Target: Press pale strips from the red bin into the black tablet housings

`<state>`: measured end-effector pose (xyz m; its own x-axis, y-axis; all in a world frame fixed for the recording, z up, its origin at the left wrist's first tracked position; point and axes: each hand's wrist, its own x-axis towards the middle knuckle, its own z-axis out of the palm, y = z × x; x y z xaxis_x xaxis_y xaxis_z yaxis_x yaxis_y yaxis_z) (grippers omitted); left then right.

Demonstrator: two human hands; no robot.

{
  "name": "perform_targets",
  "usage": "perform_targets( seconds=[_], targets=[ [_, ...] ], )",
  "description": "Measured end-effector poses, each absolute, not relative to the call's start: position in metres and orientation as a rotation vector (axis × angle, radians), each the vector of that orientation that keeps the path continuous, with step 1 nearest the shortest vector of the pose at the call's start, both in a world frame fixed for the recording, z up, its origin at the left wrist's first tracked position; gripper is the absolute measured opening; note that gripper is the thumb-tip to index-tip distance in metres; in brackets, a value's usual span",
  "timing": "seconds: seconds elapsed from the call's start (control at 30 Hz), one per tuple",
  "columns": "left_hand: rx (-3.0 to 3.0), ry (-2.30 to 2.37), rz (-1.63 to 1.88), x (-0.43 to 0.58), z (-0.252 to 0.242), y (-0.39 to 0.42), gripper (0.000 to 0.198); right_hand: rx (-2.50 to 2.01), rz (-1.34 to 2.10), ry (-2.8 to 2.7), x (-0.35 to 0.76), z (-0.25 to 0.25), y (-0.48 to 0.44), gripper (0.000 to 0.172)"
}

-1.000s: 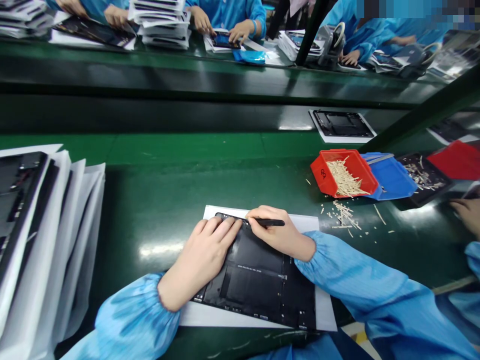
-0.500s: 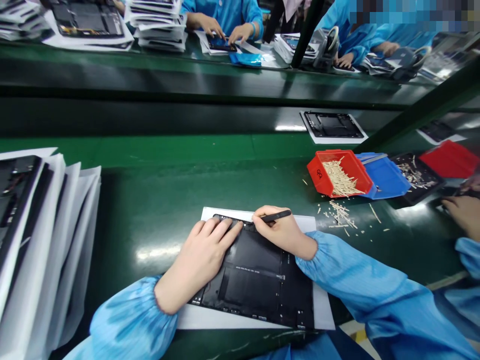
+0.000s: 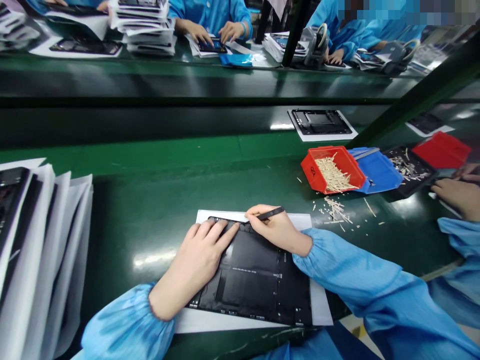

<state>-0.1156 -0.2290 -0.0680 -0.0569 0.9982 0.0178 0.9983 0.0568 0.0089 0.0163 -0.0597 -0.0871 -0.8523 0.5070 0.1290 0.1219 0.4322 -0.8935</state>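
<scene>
A black tablet housing (image 3: 255, 285) with its inside facing up lies on a white sheet (image 3: 320, 305) in front of me. My left hand (image 3: 200, 257) rests spread over its upper left part, fingertips pressing near the top edge. Between the thumb and fingers of my right hand (image 3: 275, 230) is a slim black tool that looks like tweezers (image 3: 272, 213). Its point reaches the housing's top edge, just right of my left index fingertip. What the point touches is too small to make out.
Paper-interleaved housings (image 3: 45, 260) stand stacked at left. A red bin (image 3: 313, 175) of pale strips, with loose strips (image 3: 337, 210) before it, stands at right beside a blue bin (image 3: 378, 172). Another housing (image 3: 318, 122) lies beyond. A co-worker's hand (image 3: 455, 197) is far right.
The view has shifted slightly, moving most things a little left. Both hands keep about the same place on the housing. Across the line, a dark panel at upper left now stands raised.
</scene>
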Motion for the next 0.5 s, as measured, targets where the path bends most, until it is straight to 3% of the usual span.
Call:
perform_targets(
  seconds=[0.5],
  targets=[
    [-2.11, -2.322, 0.01, -0.1074, -0.0678, -0.227, 0.052, -0.386, 1.125, -2.416, 0.0195, -0.083, -0.0619, 0.013]
  ],
)
